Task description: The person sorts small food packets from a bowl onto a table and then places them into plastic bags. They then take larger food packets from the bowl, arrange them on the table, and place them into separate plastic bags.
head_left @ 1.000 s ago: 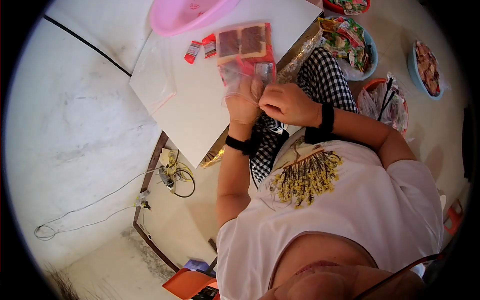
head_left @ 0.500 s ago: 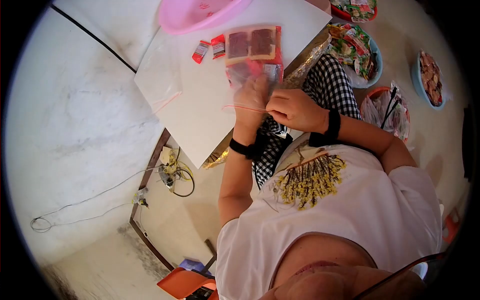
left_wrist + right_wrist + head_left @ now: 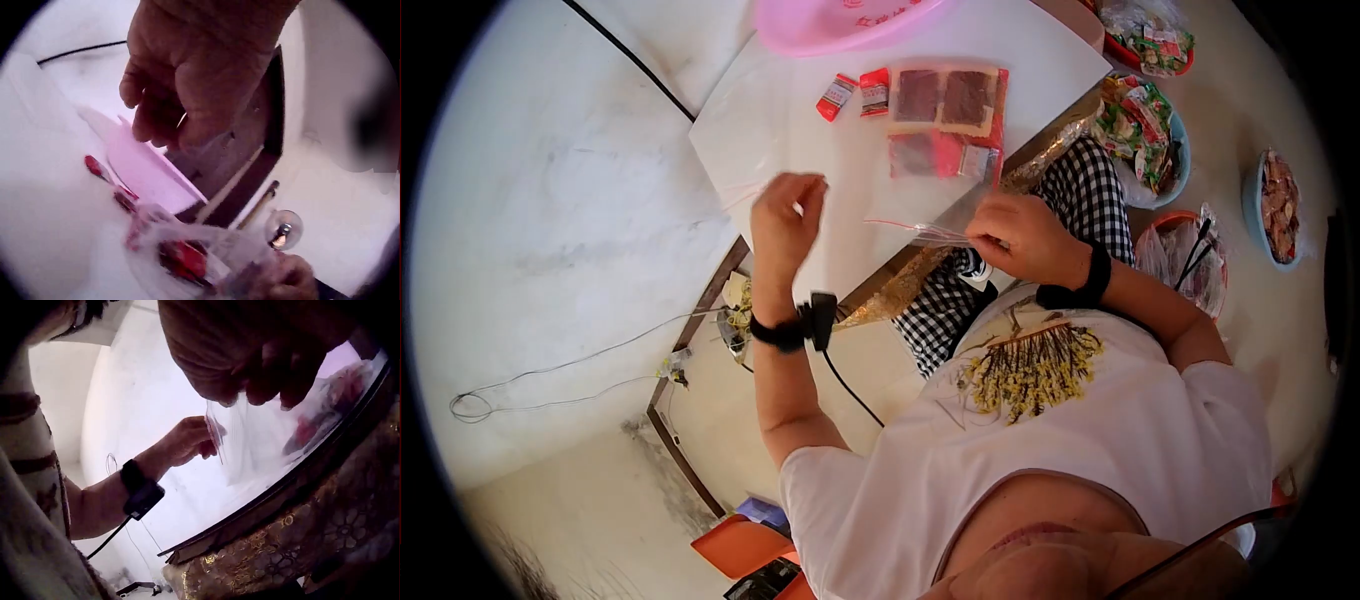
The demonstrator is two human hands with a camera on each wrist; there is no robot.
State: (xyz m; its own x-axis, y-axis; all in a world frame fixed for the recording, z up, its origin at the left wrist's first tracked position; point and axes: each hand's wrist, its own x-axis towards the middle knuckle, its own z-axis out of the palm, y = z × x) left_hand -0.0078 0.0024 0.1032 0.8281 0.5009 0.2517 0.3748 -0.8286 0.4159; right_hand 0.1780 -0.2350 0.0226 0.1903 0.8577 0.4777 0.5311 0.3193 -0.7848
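My right hand (image 3: 1025, 240) pinches the mouth of a clear zip bag (image 3: 920, 232) with a red line along its edge. Inside or beneath its clear plastic lie a flat packet with two dark brown squares (image 3: 945, 98) and a red packet (image 3: 920, 155). In the left wrist view, red and dark contents (image 3: 184, 259) show through the plastic. My left hand (image 3: 785, 235) hovers over the left side of the white table, fingers loosely curled, apart from the bag. Nothing shows between its fingers in the left wrist view. Two small red sachets (image 3: 837, 97) lie beside the packet.
A pink basin (image 3: 840, 40) stands at the table's far side. On the floor to the right are a blue basin of colourful packets (image 3: 1180, 160), a red basin of plastic bags (image 3: 1220, 270) and a blue basin of brown pieces (image 3: 1255, 215). Cables (image 3: 735, 320) lie at lower left.
My left hand has come away from the bag and packets and moved left over the table. The right hand keeps its pinch on the bag's mouth.
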